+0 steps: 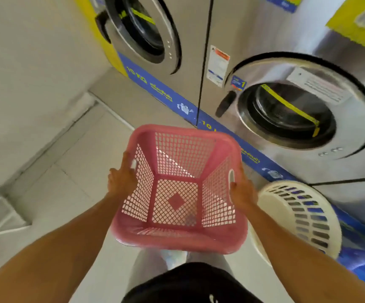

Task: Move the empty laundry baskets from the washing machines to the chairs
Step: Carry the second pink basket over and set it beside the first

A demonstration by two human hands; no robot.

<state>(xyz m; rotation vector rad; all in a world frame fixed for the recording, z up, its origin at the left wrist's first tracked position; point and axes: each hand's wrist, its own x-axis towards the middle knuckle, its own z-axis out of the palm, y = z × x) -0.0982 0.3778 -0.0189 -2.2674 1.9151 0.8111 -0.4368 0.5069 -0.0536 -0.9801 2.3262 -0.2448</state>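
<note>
Pink laundry basket [178,189], square and lattice-walled, hangs in the air between both hands, empty, its open top facing the camera. Left hand [121,178] is clamped on the basket's left rim, fingers wrapped over the edge beside the handle slot. Right hand [242,192] grips the right rim the same way, thumb at the other handle slot. Both arms reach forward from the body, so the basket sits just ahead of the person's waist, above the pale tiled floor [72,162]. Two front-loading washing machines [286,110] stand close ahead and to the right, doors shut, with a blue strip along their base. A white basket [304,213] lies tilted against the nearer machine, just beside the pink one's right side. Open floor spreads to the left, up to a plain wall [30,68].
</note>
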